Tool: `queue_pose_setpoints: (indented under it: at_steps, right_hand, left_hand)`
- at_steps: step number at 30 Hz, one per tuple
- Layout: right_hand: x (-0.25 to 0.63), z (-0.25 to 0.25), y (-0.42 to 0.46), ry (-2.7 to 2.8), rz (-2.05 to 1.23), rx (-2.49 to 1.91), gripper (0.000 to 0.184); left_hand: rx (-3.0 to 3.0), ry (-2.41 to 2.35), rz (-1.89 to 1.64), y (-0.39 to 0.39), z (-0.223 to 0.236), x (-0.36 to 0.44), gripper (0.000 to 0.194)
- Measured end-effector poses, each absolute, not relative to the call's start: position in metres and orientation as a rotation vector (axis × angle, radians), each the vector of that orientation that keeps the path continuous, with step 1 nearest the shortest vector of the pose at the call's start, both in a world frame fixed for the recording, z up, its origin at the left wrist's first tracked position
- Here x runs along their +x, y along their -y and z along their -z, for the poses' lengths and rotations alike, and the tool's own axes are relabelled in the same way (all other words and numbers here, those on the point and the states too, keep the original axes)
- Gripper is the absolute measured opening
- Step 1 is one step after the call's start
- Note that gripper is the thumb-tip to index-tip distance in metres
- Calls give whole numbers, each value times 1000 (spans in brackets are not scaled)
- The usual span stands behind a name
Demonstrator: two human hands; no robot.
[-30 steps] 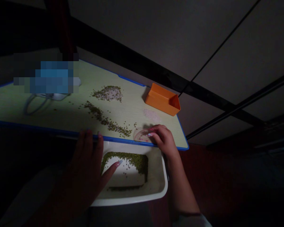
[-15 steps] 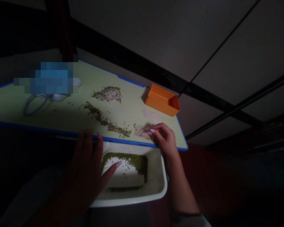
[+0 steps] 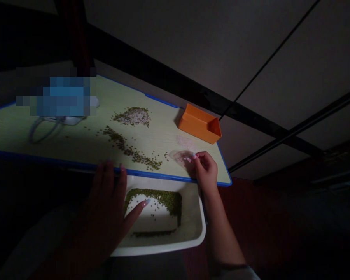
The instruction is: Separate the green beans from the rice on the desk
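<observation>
My left hand (image 3: 107, 210) has its fingers spread at the blue table edge, the thumb reaching over a white basin (image 3: 189, 245). Small green beans (image 3: 163, 196) lie along the far side of the basin's bottom. Over the right part of the table, my right hand (image 3: 207, 171) pinches a see-through rounded piece (image 3: 177, 156), its exact kind unclear. Small pale grains (image 3: 184, 140) are spread just beyond it. To its left runs a strip of loose green beans (image 3: 131, 151), and farther back is a pile of beans mixed with white grains (image 3: 137, 116).
An orange open box (image 3: 200, 128) stands at the table's far right corner. A pale table (image 3: 163, 116) with a blue rim holds everything but the basin. At the left, a blurred-out blue patch (image 3: 65, 95) covers something with a looped grey cord (image 3: 43, 134).
My right hand has shifted slightly, carrying the see-through piece up and to the right, nearer the pale grains. My left hand and the basin stay put.
</observation>
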State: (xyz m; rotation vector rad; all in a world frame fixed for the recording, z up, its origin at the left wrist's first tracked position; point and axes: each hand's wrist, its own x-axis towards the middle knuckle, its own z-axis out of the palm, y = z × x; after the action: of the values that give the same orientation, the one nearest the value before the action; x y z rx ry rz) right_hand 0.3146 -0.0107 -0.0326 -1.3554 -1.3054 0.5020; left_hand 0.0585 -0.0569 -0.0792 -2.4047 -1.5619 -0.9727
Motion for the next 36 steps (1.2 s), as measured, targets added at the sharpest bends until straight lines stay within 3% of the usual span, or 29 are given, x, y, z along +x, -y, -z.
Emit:
queue_pose_setpoints:
  at_steps: [6, 27, 36]
  right_hand:
    - [315, 34, 12, 1388, -583, -1376, 23]
    - [312, 32, 5, 1574, -403, -1538, 24]
    - [308, 20, 6, 1737, -152, -1624, 20]
  left_hand:
    - [-2412, 1582, 982, 58, 76, 58, 87]
    - [-2397, 1595, 958, 58, 76, 59, 85]
    - [-2401, 1575, 979, 57, 78, 59, 88]
